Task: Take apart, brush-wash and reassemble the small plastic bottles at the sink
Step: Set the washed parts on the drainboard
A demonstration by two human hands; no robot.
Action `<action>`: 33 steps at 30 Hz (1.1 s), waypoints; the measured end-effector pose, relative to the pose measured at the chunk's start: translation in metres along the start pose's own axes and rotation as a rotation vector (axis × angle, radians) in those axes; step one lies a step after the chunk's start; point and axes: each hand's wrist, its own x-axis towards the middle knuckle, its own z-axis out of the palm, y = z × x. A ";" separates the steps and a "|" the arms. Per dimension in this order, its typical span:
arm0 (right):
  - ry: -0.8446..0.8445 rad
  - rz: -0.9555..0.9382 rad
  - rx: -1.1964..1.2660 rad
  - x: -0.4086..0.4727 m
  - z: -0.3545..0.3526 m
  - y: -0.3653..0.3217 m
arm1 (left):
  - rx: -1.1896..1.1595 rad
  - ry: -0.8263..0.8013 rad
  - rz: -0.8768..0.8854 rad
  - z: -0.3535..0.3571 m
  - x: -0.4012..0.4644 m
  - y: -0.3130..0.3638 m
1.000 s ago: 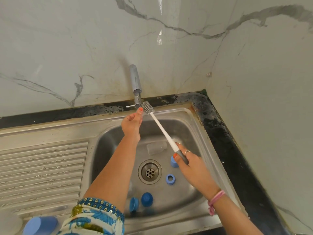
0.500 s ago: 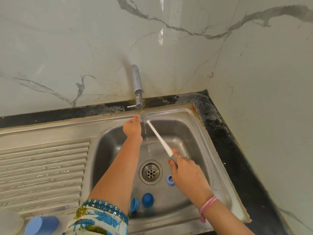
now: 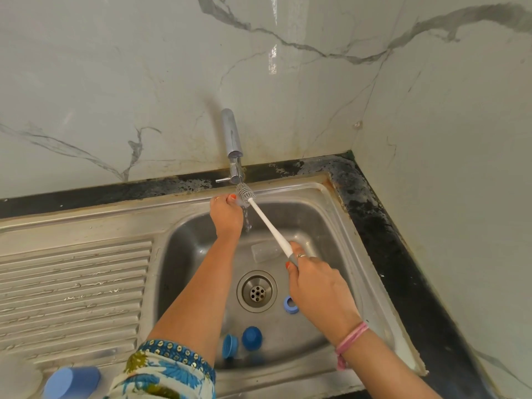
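Water falls in a thin stream from the tap (image 3: pixel 233 148) onto the grey head of the bottle brush (image 3: pixel 267 223), which slants up from the basin to the spout. Right hand (image 3: pixel 313 280) has its grip clenched round the brush's grey handle end. Left hand (image 3: pixel 226 213) reaches up beside the bristles, fingertips touching them under the stream; whether its grip is curled on the head or just touching it cannot be told. Down in the sink (image 3: pixel 339 226), a clear bottle body (image 3: pixel 264 251) lies on its side behind the drain (image 3: pixel 257 291). A blue ring (image 3: pixel 290 305) sits right of the drain, and two blue caps (image 3: pixel 241 341) rest near the front wall. Another blue cup (image 3: pixel 72 383) lies on the surface at lower left.
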 end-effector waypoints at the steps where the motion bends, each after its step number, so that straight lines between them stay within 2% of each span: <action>1: 0.008 0.001 -0.013 -0.001 -0.001 -0.001 | 0.026 -0.026 0.028 -0.001 0.000 0.001; 5: -0.037 0.075 0.079 0.019 -0.006 0.002 | 0.128 -0.215 0.229 -0.003 -0.005 0.003; 7: -0.065 0.082 0.099 0.027 -0.008 0.003 | 0.136 -0.227 0.265 -0.001 -0.005 0.001; 12: -0.019 0.032 0.039 0.016 -0.009 0.001 | 0.010 -0.036 0.007 -0.005 0.002 0.001; 16: 0.001 0.004 -0.033 0.000 -0.007 -0.003 | -0.133 -0.039 -0.145 -0.002 0.004 0.001; 20: 0.001 0.022 0.003 -0.001 -0.011 0.001 | -0.424 -0.104 -0.314 -0.001 0.001 0.000; 25: 0.007 0.016 0.049 -0.007 -0.015 0.002 | -0.508 -0.153 -0.355 -0.006 -0.001 0.004; 29: -0.025 0.029 0.077 0.000 -0.008 -0.003 | -0.666 -0.211 -0.459 -0.006 -0.004 0.012; 33: -0.067 0.062 0.169 0.012 -0.008 -0.003 | -0.738 -0.315 -0.497 -0.011 -0.007 0.016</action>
